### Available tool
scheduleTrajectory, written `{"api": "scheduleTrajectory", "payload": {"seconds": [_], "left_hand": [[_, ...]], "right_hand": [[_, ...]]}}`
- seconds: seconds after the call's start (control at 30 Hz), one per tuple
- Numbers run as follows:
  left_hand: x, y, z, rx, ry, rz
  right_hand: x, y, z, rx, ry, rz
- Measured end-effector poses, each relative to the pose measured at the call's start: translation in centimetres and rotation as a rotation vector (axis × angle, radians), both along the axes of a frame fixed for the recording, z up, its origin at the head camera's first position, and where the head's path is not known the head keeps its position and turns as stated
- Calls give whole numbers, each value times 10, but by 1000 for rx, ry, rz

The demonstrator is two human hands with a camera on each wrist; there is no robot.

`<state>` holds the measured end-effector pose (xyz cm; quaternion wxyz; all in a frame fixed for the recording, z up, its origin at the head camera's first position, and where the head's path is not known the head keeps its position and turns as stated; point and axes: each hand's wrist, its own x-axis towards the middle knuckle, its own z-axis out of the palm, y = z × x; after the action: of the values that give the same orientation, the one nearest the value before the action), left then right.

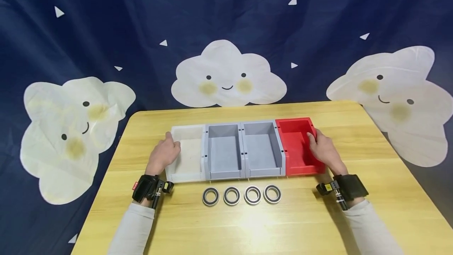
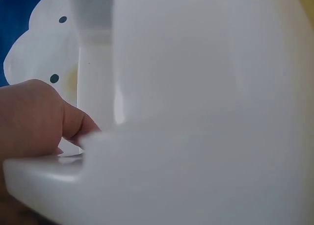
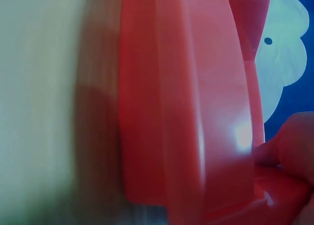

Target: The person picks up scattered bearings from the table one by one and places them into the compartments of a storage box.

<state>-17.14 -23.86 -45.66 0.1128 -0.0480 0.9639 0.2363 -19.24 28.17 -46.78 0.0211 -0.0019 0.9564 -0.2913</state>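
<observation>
A white bin (image 1: pixel 191 150), two grey bins (image 1: pixel 224 154) (image 1: pixel 262 150) and a red bin (image 1: pixel 294 141) stand side by side in one row on the table. My left hand (image 1: pixel 164 153) grips the outer side wall of the white bin, thumb over the rim. At the other end, my right hand (image 1: pixel 325 150) holds the red bin by its outer wall, with the thumb inside. Close up, the white bin (image 2: pixel 191 166) fills the left wrist view, and the red bin (image 3: pixel 216 117) the right wrist view; some fingers are hidden behind the walls.
Several ring-shaped ball bearings (image 1: pixel 231 196) lie in a line on the wooden table (image 1: pixel 226 227), just in front of the bins. Behind the table's far edge hangs a dark blue curtain (image 1: pixel 148 11) with smiling clouds.
</observation>
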Motion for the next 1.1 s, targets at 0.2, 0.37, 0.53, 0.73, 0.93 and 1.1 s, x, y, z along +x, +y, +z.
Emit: {"api": "scheduleTrajectory", "payload": {"seconds": [0.2,0.37,0.53,0.73,0.93,1.1], "left_hand": [[-2,6,0,19,24,-9],[-4,6,-1,14,40,2],[-5,4,-2,9,34,11],[-5,2,-2,-28,31,18],[-5,1,-1,-63,18,54],[0,-1,4,-71,-59,127]], "right_hand": [[6,4,2,-4,-20,-33],[6,3,6,4,-5,-31],[4,1,8,1,3,-28],[4,2,8,-7,-23,-9],[26,-4,19,46,195,-73],[63,-30,29,25,595,34]]}}
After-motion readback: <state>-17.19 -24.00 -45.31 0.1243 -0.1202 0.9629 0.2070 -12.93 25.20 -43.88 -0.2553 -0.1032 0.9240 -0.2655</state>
